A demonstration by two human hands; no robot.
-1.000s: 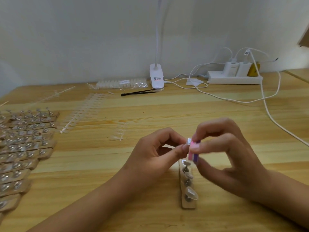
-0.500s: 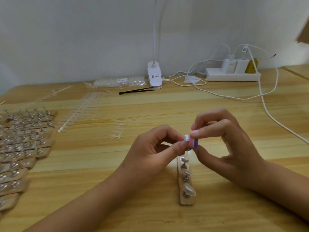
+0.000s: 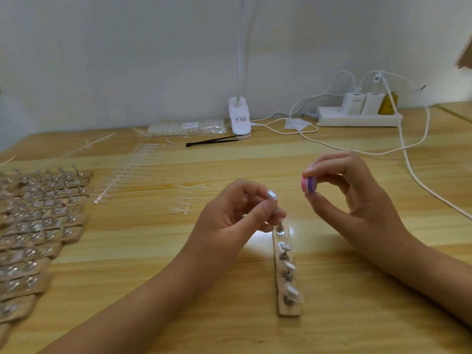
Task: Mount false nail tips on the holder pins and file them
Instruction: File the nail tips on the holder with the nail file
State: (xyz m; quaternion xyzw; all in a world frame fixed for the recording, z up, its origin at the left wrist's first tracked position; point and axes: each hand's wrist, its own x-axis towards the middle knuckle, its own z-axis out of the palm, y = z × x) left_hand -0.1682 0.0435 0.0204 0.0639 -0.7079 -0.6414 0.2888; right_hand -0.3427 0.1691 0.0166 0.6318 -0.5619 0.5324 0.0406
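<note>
A pale nail tip [image 3: 272, 194] is pinched between the thumb and forefinger of the left hand [image 3: 237, 215], its glossy face turned up toward the camera, while the other fingers are curled beneath it. The tip is held just above the far end of a narrow holder strip [image 3: 290, 311], which lies on the bench [image 3: 229, 315] with its length running away from the person. A metal pin [image 3: 280, 228] is seen at that far end, right below the left fingertips; whether the held tip is joined to it cannot be told. Three further tips [image 3: 284, 246] are seated on the pins nearer the person. A small pink and purple file block [image 3: 308, 184] is gripped between the thumb and fingertips of the right hand [image 3: 357, 200], raised off the bench, to the right of the held tip and not touching it.

Farther left, many more holder strips [image 3: 38, 226] are laid in overlapping rows, and sprues of clear tips [image 3: 122, 175] are spread beside them. Along the wall are set a bag of tips [image 3: 189, 127], black tweezers [image 3: 214, 142], a white clip lamp [image 3: 239, 118] and a power strip [image 3: 357, 120] with chargers [image 3: 353, 102] plugged in
</note>
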